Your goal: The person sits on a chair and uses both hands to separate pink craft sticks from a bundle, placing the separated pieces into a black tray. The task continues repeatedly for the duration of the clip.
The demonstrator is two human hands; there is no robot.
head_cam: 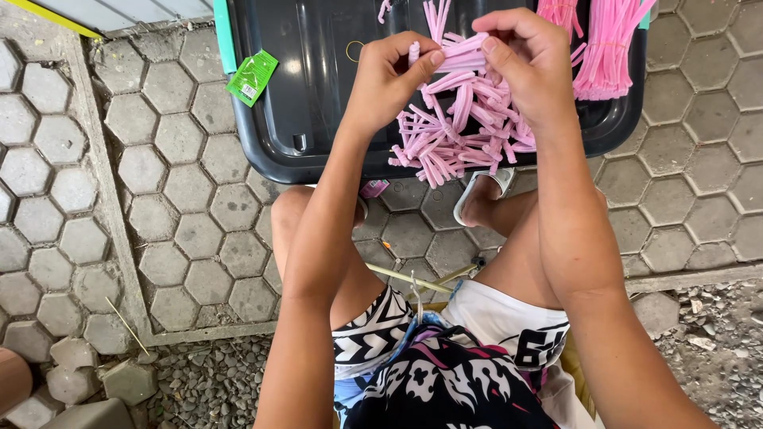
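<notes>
While both hands pinch it, a short pink fuzzy stem [465,49] sits above the loose pile of cut pink stems [453,135] on the dark plastic lid [310,95].

Left hand [389,79] and right hand [520,59] close thumb and fingers on its ends. It looks feather-light, soft-napped and bendable, best taken near the tips. Bundled long pink stems [608,48] lie at the lid's far right; a green sachet [252,77] rests by its left rim on hexagonal paving [159,199].

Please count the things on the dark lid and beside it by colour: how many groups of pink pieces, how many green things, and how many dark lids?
Pink: 3 (loose pile, two long bundles)
Green: 1 (small packet)
Dark: 1 (plastic lid)
Total: 5
</notes>
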